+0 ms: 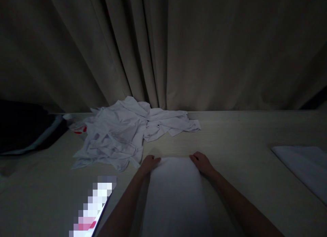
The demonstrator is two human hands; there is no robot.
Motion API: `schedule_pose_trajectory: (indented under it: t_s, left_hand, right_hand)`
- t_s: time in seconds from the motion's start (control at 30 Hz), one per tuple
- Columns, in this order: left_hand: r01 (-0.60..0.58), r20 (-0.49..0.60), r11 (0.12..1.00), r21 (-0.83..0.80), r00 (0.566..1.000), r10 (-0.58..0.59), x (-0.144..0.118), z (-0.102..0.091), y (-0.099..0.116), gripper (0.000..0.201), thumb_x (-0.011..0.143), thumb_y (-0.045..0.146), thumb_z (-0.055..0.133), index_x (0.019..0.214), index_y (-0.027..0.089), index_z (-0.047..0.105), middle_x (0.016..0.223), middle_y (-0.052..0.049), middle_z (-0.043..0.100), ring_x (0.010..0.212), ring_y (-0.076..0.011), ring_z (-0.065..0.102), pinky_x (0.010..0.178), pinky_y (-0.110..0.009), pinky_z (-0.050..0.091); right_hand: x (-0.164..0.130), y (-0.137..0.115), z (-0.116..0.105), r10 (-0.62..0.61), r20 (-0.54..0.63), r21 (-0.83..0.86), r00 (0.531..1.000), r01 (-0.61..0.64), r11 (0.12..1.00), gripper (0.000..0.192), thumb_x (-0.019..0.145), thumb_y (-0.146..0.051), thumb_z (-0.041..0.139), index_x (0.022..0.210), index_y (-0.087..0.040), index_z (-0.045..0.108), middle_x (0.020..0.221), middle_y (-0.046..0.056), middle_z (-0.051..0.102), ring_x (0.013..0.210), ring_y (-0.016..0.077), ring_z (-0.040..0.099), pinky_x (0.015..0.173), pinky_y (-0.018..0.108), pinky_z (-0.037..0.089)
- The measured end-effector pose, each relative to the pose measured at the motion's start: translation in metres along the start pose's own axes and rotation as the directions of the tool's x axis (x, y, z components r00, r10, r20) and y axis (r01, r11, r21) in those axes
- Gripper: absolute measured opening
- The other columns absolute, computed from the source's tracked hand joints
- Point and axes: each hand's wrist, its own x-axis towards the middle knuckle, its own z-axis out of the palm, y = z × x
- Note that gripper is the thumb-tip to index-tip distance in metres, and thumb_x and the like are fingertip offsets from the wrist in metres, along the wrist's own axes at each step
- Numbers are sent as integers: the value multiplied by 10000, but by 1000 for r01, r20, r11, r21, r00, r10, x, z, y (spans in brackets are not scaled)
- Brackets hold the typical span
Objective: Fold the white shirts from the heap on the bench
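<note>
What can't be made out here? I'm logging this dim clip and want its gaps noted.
Head view, the only one:
- Near end of the flat white folded cloth: cut off by the bottom edge.
- Fingers of the left hand and right hand: curled at the cloth's far corners, grip unclear.
- Pixelated strip: blurred out.
- Dark bundle: lost in shadow.
- Crumpled white garment pile: item count unclear.

Both bare forearms reach forward from the near edge. The left hand (149, 162) and right hand (203, 163) lie palm-down, fingers curled, level with each other.
</note>
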Motion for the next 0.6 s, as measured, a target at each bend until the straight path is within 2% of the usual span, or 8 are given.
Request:
schedule_pose_trajectory:
  t_s: [0.2, 0.33, 0.5, 0.6]
  left_hand:
    - [-53, 71, 978, -203, 995, 69, -6, -13, -3, 468, 812, 540, 360, 781, 151, 618, 815, -79, 684, 777, -206, 623, 643, -290, 452]
    - [-39, 120, 962, -270, 990, 74, -8, -16, -6, 440, 729, 572, 479, 713, 156, 619, 672, -34, 643, 643, -168, 578, 589, -277, 433]
    - [-54, 88, 957, -285, 993, 83, -5, -14, -8, 346, 656, 432, 583, 851, 153, 646, 626, 6, 617, 590, -141, 544, 567, -259, 407]
    - [-80, 71, 968, -238, 992, 100, -9, -16, -9, 269, 646, 388, 580, 750, 149, 648, 614, -4, 617, 604, -159, 559, 579, -271, 404]
  right_hand:
    - [3, 0, -8, 45, 45, 144, 998, -51, 988, 377, 837, -492, 469, 593, -206, 508, 610, -19, 497, 614, 137, 459, 575, 256, 313]
    - [7, -1, -14, 85, 110, 239, 990, -109, 965, 397, 812, -511, 478, 559, -205, 474, 531, -45, 427, 524, 114, 391, 513, 256, 277]
    - [8, -4, -16, 126, 202, 317, 971, -187, 930, 377, 774, -537, 506, 600, -203, 497, 510, -54, 432, 462, 100, 385, 457, 246, 281]
    - [5, -1, -13, 152, 228, 344, 962, -225, 912, 383, 780, -559, 488, 632, -206, 502, 488, -61, 417, 420, 97, 378, 420, 241, 280]
